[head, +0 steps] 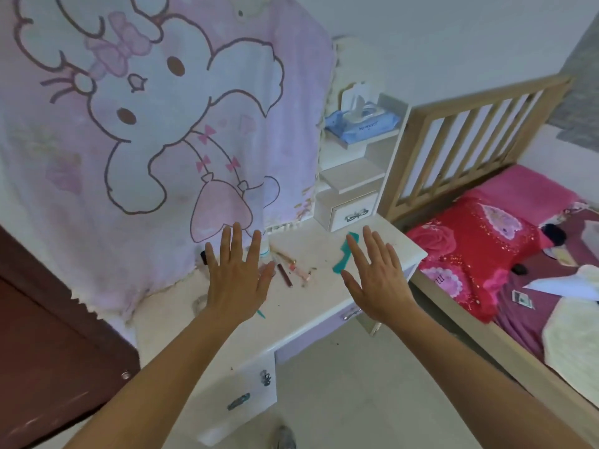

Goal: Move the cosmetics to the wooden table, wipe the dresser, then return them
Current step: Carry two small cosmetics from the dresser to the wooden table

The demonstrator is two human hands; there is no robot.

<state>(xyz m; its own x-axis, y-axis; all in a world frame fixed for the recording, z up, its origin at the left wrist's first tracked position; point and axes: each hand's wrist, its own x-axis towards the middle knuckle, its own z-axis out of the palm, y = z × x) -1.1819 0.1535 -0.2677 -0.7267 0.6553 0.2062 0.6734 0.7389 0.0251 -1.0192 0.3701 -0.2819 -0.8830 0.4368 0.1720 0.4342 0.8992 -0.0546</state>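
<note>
- left hand: flat, back up, fingers straight and spread, holding nothing; over left part of white worktop
- right hand: same pose, empty, over right part of worktop; can't tell if either hand touches the surface
- cosmetics: pencils and small tubes lying loose on worktop between the hands, closer to left hand
- teal comb: flat on worktop, partly behind right hand
- wipes pack: on upper shelf at back right
- pink bunny blanket: hangs behind worktop
- bed: just right of worktop
</note>
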